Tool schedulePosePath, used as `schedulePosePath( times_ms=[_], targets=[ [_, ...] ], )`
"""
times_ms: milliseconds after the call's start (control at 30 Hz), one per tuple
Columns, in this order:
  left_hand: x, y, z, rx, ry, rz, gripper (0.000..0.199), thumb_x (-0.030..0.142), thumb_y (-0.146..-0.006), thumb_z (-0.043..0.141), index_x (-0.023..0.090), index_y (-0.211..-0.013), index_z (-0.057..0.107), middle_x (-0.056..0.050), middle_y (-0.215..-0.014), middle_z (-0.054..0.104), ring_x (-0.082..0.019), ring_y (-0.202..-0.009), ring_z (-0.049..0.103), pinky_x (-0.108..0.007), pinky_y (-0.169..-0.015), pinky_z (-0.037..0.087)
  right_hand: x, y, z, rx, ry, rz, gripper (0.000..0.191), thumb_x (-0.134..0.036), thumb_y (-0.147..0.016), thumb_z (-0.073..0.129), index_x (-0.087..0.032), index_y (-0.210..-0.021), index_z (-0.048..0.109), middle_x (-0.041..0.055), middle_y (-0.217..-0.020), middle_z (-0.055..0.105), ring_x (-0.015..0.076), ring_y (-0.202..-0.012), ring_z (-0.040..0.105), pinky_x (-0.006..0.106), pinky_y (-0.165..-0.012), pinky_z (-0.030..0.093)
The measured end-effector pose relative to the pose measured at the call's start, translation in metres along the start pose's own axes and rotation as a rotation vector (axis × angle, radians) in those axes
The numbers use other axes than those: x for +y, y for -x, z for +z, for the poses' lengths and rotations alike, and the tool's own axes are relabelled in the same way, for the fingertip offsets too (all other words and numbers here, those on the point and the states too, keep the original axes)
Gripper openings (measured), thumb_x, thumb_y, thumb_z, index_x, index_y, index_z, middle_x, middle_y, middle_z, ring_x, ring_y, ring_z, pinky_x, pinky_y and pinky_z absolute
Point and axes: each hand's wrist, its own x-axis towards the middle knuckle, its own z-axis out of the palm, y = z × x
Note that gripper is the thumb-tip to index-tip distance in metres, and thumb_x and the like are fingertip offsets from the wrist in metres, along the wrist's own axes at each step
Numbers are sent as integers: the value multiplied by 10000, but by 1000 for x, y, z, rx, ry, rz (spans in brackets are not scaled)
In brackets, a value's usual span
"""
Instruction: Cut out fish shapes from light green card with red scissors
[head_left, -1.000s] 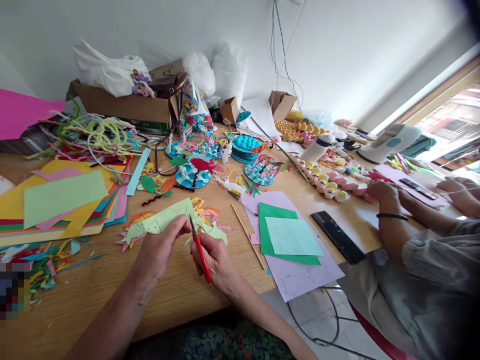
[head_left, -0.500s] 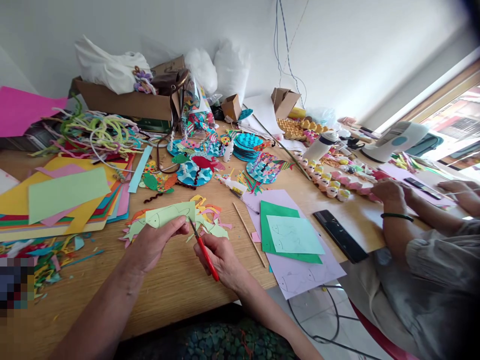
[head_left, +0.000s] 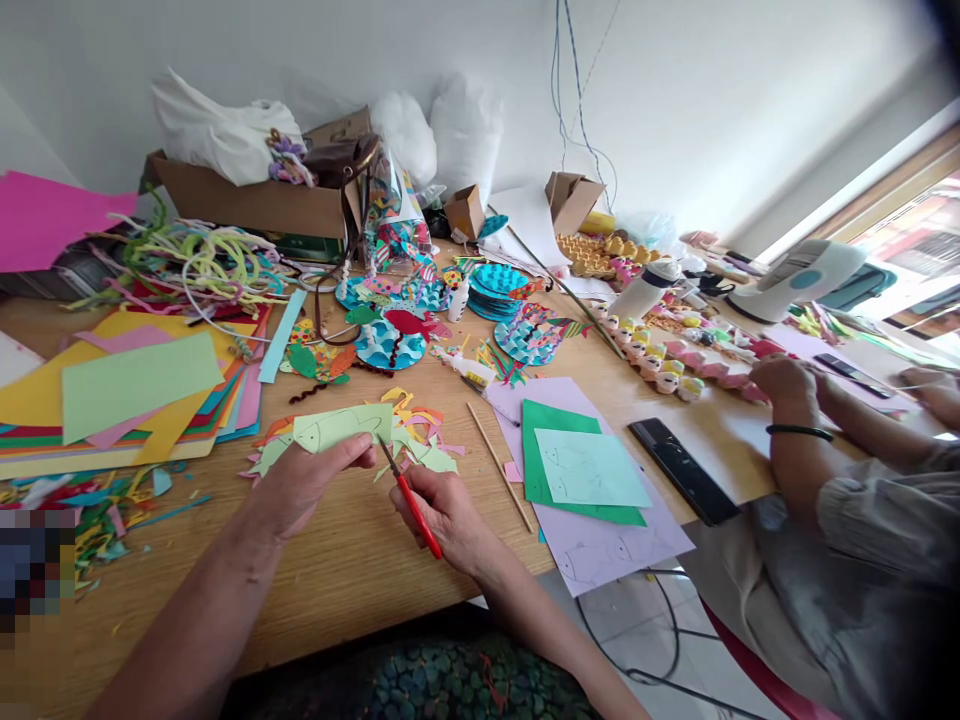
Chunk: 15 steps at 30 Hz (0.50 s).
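Observation:
Pinched in my left hand point(head_left: 319, 480) is a light green paper point(head_left: 337, 424) with a fish outline drawn on it. My right hand point(head_left: 446, 512) grips a pair of red-handled scissors point(head_left: 412, 505), their blades at the paper's right end. Beneath the paper lies a pile of cut paper scraps point(head_left: 431, 450) in green, orange and pink. To the right of my right hand, a light blue sheet with drawn fish point(head_left: 592, 470) rests on a green sheet point(head_left: 536, 470) and a lilac sheet point(head_left: 611, 560). A thin wooden stick point(head_left: 501, 468) lies between them and my hand.
Coloured paper sheets point(head_left: 142, 385) are stacked at the left, above shredded scraps point(head_left: 112, 520). Decorated blue discs point(head_left: 390, 345) and a glue bottle point(head_left: 474, 372) stand farther back. A black phone point(head_left: 682, 470) lies near the edge, beside another person's arm point(head_left: 795, 440).
The whole view has shifted very slightly. Both hands, the paper and the scissors keep nearly the same position.

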Motion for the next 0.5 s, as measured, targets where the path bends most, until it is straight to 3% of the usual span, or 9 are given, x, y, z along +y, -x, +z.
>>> schedulePosePath(
  times_ms=[500],
  targets=[
    [4,3,8,35,227,-117,139,294,-599,760,168,-643,723,-22,-631,690,-164,-592,615,-297,-601,556,4,0,2,-24,-73,-5,349,-408,-885,420,-199,-609,377,-43,-531,380,96,-526,347,211,-489,287]
  ],
)
